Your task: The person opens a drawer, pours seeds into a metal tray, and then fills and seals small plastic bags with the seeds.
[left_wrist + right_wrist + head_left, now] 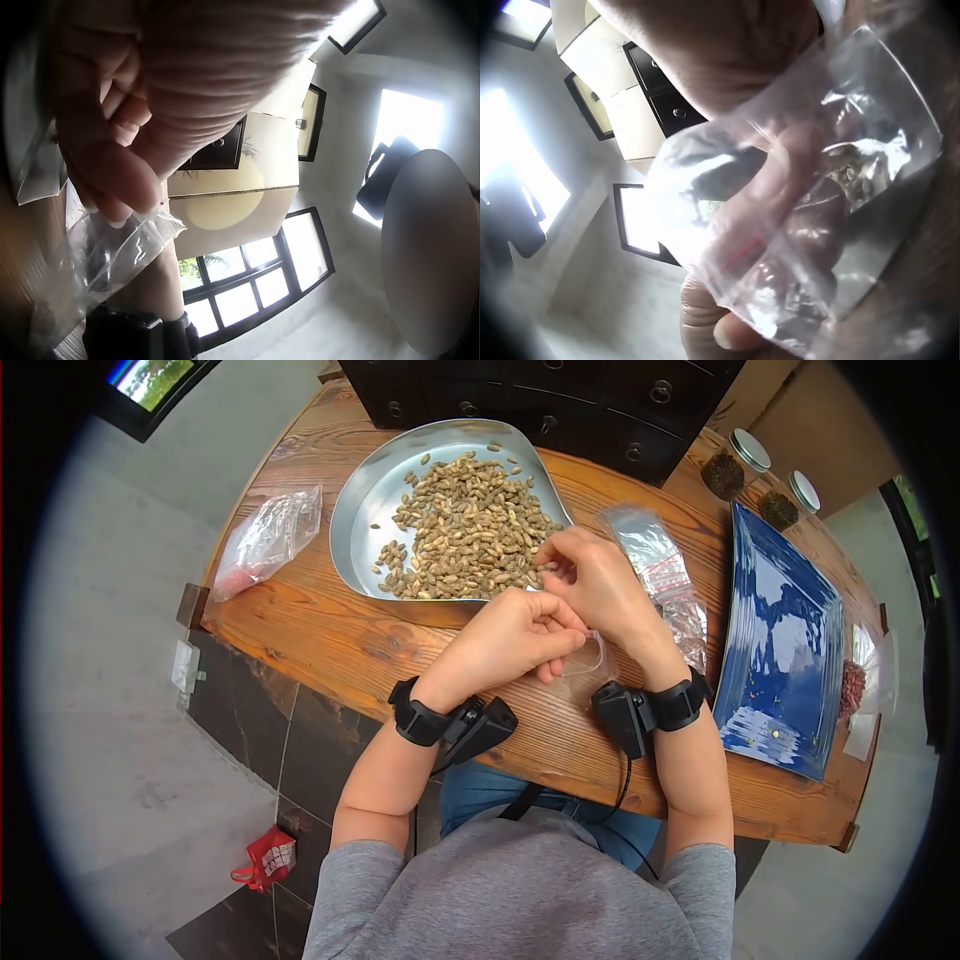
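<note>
A small clear zip bag (105,255) hangs from my left hand (525,635), pinched between thumb and fingertips. It spreads across the right wrist view as a transparent bag (840,135) with a red line, and fingers show through it. My right hand (605,585) has its fingers curled at the near right rim of a metal tray (350,525), thumb and fingertips right beside the pods. I cannot tell whether a pod is between them. Brownish dried pods (470,520) lie heaped in the tray.
More plastic bags (650,550) lie right of the tray, and another bag (268,540) with a pink end lies left. A blue rectangular plate (785,650) and lidded jars (735,465) stand right. A dark drawer cabinet (560,405) is behind.
</note>
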Demonstrator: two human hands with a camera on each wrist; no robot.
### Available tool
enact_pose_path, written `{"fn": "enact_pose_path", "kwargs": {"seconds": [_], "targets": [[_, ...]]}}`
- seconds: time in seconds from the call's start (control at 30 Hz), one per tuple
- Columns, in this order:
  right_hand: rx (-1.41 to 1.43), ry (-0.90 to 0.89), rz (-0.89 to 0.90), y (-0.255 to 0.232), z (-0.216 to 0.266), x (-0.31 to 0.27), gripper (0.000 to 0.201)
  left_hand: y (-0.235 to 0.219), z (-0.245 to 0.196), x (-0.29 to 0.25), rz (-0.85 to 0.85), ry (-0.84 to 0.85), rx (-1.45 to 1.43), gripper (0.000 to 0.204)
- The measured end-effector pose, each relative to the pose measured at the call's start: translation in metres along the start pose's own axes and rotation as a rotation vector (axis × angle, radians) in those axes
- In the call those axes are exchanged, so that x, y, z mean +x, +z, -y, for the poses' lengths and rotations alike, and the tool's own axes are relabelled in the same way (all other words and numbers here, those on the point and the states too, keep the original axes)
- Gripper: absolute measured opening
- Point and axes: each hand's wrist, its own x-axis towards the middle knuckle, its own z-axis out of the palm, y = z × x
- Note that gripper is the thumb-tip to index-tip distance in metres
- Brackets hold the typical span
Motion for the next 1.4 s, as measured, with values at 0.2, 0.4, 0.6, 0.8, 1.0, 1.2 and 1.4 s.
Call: {"fn": "enact_pose_path", "kwargs": {"seconds": [0.2,0.4,0.6,0.8,1.0,1.2,1.4], "targets": [[0.251,0.032,-0.102,-0.043,0.023,-0.009,0.014,0.003,-0.02,0.005,-0.113,0.066,0.117,0.013],[0.207,-0.048,-0.033,-0.065,0.036,-0.036,0.013,0.015,-0.024,0.027,-0.118,0.149,0.182,0.012],[-0.134,-0.033,0.104,-0.072,0.038,-0.041,0.016,0.015,-0.021,0.03,-0.19,0.158,0.201,0.014],[-0.255,-0.014,0.049,-0.065,0.038,-0.044,0.017,0.013,-0.01,0.034,-0.184,0.198,0.084,0.015],[-0.232,0.009,-0.01,-0.065,0.039,-0.044,0.018,0.018,-0.008,0.035,-0.135,0.181,-0.061,0.016],[-0.22,0.129,0.057,-0.071,0.044,-0.047,0.019,0.018,-0.003,0.038,-0.173,0.176,-0.072,0.015],[-0.17,-0.026,-0.034,-0.078,0.042,-0.05,0.012,0.016,-0.011,0.033,-0.175,0.177,-0.131,0.014]]}}
